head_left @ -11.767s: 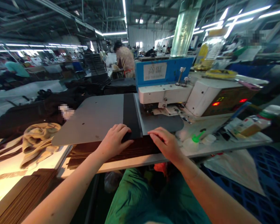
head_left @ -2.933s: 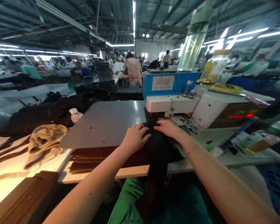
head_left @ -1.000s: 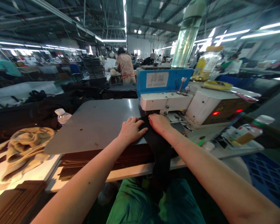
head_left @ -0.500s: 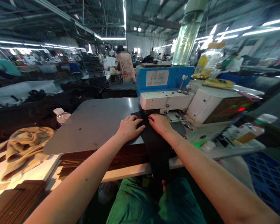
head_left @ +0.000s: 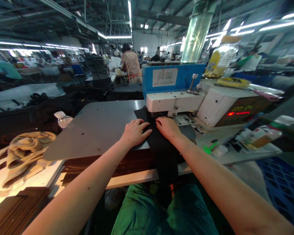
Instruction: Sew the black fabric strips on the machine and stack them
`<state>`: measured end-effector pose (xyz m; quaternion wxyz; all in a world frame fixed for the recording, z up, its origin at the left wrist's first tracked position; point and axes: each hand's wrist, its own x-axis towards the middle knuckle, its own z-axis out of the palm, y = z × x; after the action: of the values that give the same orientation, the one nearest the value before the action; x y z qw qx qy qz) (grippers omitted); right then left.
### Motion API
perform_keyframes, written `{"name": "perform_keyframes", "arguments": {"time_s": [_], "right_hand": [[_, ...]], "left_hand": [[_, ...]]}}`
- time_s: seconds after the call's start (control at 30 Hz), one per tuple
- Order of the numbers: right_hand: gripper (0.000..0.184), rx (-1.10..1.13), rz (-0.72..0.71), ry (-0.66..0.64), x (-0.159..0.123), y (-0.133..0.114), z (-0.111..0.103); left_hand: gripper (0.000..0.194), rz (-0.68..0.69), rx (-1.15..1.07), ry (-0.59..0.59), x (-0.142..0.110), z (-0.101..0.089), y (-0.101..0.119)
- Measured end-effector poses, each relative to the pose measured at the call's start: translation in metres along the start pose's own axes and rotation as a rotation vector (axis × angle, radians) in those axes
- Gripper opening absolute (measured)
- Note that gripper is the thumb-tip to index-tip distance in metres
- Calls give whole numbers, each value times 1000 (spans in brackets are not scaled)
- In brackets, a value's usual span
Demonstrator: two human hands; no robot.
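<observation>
A long strip of black fabric (head_left: 161,148) runs from under the head of a white and blue sewing machine (head_left: 173,101), across the table edge and down towards my lap. My left hand (head_left: 135,132) lies on the strip's left side and the grey metal plate (head_left: 98,130), fingers stretched and thumb apart. On the strip's right edge, close in front of the machine head, my right hand (head_left: 168,128) is closed with its fingertips bent onto the cloth. The needle area is hidden under the head.
A control box (head_left: 235,106) with lit digits stands right of the machine, near a tipped plastic bottle (head_left: 269,132). Brown sheets (head_left: 22,205) are stacked at lower left, below a tan cloth (head_left: 30,155). A clear bottle (head_left: 63,120) stands behind the plate. Another person (head_left: 131,65) works farther back.
The strip's far end has slid slightly forward and left past the machine head. Both hands stay in nearly the same place on it. The view has shifted a little.
</observation>
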<state>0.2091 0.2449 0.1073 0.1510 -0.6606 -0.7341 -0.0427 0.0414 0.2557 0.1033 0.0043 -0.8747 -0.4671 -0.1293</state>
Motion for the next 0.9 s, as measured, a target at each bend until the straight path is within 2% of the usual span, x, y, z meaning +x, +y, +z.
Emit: {"name": "perform_keyframes", "arguments": {"time_s": [0.9], "right_hand": [[31,18,12,-21,-1,0,-2]], "left_hand": [[43,-9,14,-18,1,-1,2]]}}
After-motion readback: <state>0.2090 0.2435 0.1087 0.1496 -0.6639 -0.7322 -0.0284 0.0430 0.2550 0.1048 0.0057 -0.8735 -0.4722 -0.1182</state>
